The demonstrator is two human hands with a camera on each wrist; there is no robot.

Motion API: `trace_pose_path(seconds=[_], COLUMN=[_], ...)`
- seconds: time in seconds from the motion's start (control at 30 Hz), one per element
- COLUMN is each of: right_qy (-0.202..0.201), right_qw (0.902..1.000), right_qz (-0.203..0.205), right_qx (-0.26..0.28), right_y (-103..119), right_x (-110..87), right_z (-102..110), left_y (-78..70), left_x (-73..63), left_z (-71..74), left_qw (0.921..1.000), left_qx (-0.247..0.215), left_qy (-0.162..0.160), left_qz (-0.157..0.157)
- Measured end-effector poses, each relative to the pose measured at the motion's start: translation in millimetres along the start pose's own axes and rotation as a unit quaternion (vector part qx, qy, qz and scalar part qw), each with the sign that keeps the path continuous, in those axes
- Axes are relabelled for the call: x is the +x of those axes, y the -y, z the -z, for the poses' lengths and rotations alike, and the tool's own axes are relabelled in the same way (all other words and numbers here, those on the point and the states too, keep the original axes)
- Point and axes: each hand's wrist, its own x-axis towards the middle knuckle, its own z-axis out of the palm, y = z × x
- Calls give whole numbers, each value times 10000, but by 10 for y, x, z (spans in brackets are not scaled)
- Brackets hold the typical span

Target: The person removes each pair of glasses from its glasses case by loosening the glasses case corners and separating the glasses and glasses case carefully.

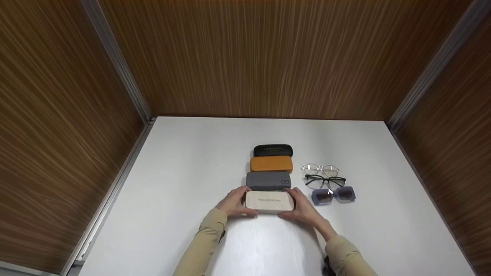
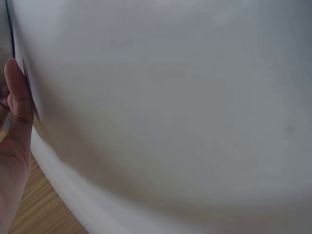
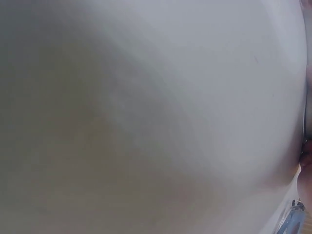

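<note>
A cream glasses case (image 1: pixel 269 202) with dark lettering lies nearest the person on the white table. My left hand (image 1: pixel 234 203) grips its left end, thumb along the front edge and fingers behind. At the right end, my right hand (image 1: pixel 304 207) holds it the same way. Directly behind sits a grey glasses case (image 1: pixel 267 181) with a small glasses mark, its front edge close to the cream one. Beyond it come an orange case (image 1: pixel 271 163) and a black case (image 1: pixel 273 150), forming a column. Each wrist view catches only part of its hand at the frame's edge.
Right of the cases, three pairs of glasses lie in a column: thin clear-framed glasses (image 1: pixel 321 169), black-framed glasses (image 1: pixel 325 180) and blue-violet sunglasses (image 1: pixel 333 195). Wood-grain panels (image 1: pixel 253 57) enclose the white table (image 1: pixel 184 172) at the back and both sides.
</note>
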Motion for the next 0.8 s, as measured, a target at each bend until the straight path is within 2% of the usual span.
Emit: trace_pose_path(seconds=[0.33, 0.57, 0.8], right_qy=[14, -32, -49], right_qw=[9999, 9998, 9999], right_qz=[0, -30, -40], right_qx=[-168, -173, -117], right_y=[-4, 2, 9], right_x=[14, 18, 9], right_z=[-11, -15, -16], left_y=[12, 24, 29], left_x=[-3, 15, 17], left_z=[-20, -14, -7], left_qw=[9951, 9916, 9879], left_qx=[826, 1156, 1380], left_qy=[65, 198, 173], left_qz=[-548, -554, -680])
